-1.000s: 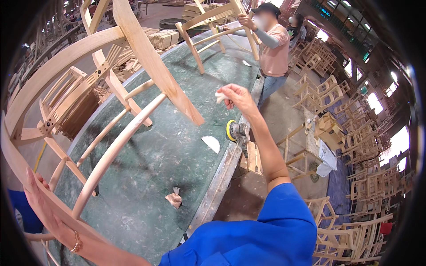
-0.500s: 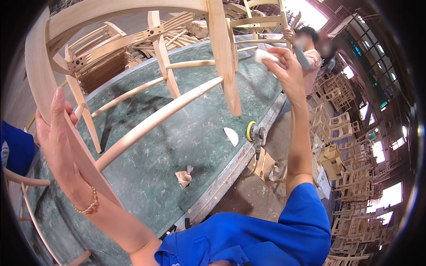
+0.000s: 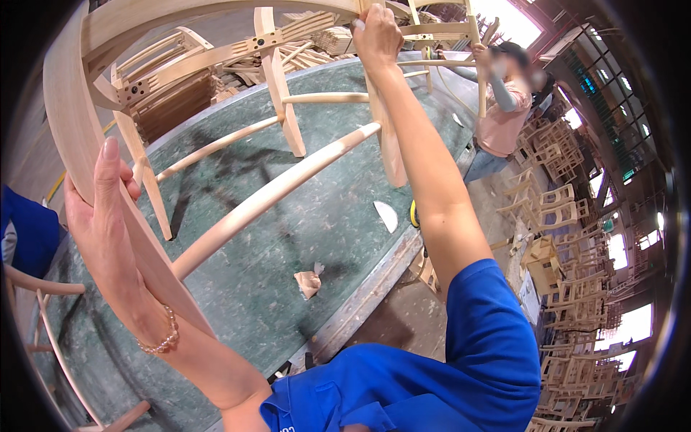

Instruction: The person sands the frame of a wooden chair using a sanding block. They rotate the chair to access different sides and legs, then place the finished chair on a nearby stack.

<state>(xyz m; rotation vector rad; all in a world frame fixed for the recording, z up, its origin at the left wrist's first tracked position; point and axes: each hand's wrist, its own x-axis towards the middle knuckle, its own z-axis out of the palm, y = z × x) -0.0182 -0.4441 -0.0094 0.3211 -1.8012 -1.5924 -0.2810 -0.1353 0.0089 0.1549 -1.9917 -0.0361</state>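
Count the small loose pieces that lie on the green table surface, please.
2. A crumpled tan scrap lies near the table's front edge. A white half-round piece lies farther right, near the same edge. The chair frame may hide others.

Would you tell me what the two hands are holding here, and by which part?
Both hold one bare wooden chair frame: the left hand grips its broad curved rail, the right hand a leg near the top.

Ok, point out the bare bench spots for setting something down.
Free: green bench top between the crumpled sandpaper scrap and the near edge, below the chair frame. Also around the white sanding disc. Crowded: far end, stacked wooden parts.
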